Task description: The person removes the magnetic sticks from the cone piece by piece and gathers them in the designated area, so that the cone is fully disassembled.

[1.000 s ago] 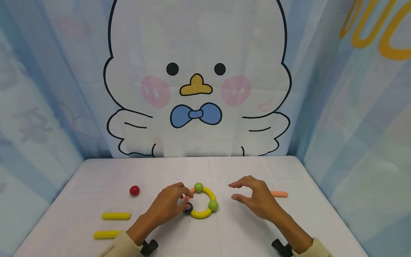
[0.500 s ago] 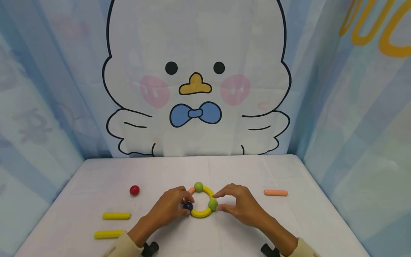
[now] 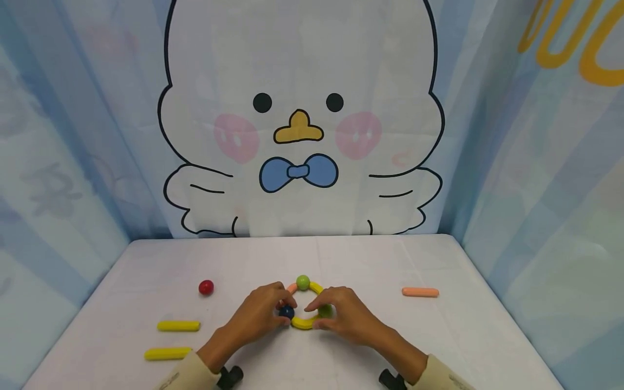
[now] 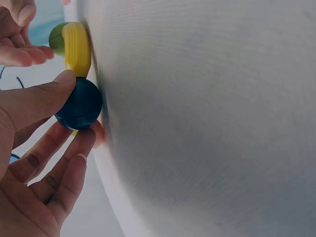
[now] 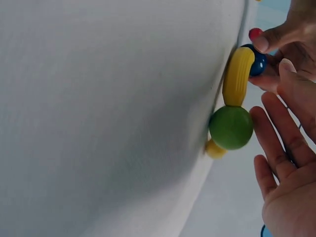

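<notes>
A ring of curved rods and balls lies on the white table [image 3: 341, 260]. My left hand [image 3: 260, 311] pinches its dark blue ball [image 4: 79, 104] between thumb and fingers. From that ball a curved yellow rod [image 3: 303, 323] leads to a green ball [image 5: 231, 127]. Beside this green ball my right hand [image 3: 353, 318] hovers, its fingers extended and not curled round it. Another curved yellow rod [image 3: 316, 287] runs up to a second green ball [image 3: 303, 282] at the ring's far side. A curved orange rod [image 3: 292, 288] fills the upper left, partly hidden by my left fingers.
Left of the ring sit a red ball [image 3: 206, 287] and two straight yellow rods [image 3: 178, 326], the nearer one close to my left sleeve. A straight orange rod [image 3: 420, 292] lies to the right. Printed curtains [image 3: 302, 206] enclose the table behind and at the sides.
My right hand has moved left from beside the orange rod to the ring's right green ball. The left hand stays at the dark blue ball, and the ring has hardly shifted.
</notes>
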The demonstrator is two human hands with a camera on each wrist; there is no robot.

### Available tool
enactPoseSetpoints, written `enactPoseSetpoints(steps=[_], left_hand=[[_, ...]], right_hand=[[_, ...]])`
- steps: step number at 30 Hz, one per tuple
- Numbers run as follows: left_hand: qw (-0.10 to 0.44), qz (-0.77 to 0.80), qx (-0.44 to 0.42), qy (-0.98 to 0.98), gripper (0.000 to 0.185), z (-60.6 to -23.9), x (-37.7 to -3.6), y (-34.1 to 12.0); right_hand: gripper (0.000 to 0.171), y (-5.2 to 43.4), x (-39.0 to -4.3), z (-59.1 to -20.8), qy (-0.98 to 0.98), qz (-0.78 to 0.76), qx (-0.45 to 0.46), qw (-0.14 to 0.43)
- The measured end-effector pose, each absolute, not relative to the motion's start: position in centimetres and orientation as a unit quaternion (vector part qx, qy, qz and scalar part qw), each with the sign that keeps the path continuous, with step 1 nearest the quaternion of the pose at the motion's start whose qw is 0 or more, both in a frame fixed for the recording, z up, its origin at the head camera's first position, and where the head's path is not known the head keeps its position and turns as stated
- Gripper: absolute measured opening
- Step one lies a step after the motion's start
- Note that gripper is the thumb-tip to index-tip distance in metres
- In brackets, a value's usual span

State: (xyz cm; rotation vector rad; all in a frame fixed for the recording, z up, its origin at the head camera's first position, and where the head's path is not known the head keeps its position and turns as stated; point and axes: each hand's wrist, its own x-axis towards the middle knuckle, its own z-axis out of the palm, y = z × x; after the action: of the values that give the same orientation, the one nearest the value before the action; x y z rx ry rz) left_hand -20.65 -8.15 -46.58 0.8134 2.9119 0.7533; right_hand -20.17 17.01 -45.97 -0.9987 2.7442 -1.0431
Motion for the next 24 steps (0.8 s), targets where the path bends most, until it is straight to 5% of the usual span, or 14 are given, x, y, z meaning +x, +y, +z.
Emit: enactPoseSetpoints(steps=[24], left_hand=[[0.024,0.254,0.256,0.932,0.029,-46.6,-20.7,-8.2]], right_hand=[[0.025,14.2,-21.1,-46.9,0.892,-0.298,-0.332,0.073]])
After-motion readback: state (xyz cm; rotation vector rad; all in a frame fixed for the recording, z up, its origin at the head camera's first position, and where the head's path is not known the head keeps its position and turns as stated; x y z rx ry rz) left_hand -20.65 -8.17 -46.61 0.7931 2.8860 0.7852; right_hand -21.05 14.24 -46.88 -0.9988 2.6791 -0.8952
